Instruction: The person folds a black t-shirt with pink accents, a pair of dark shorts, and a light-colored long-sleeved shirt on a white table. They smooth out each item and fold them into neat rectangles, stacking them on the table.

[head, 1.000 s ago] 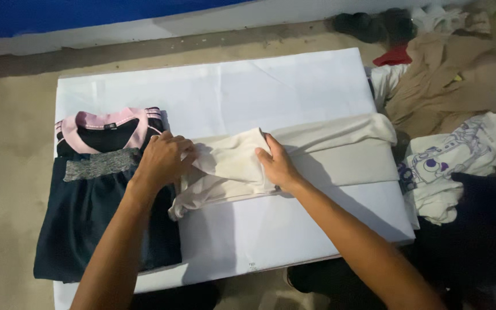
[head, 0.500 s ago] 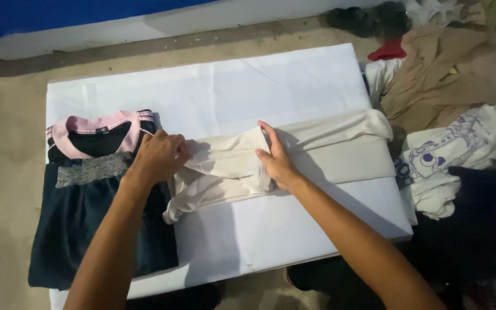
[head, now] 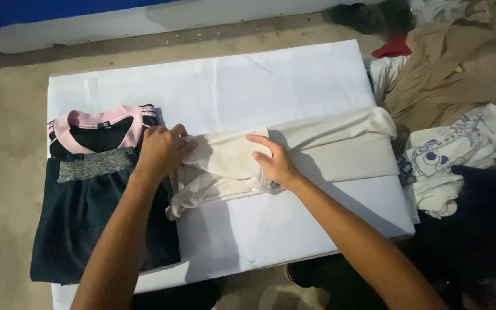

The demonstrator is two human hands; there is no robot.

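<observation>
Hands [head: 219, 158] on creased cream garment [head: 322, 152]

hands | left hand [head: 159, 152] curled, knuckles up | right hand [head: 274, 161] flat, palm down, fingers extended

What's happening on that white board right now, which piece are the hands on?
A person is working a cream garment laid across a white board on the floor. The left hand grips its bunched left end, while the right hand presses flat on the folded middle. A dark navy top with a pink collar lies folded at the board's left edge. A pile of unfolded clothes sits off to the right.
</observation>
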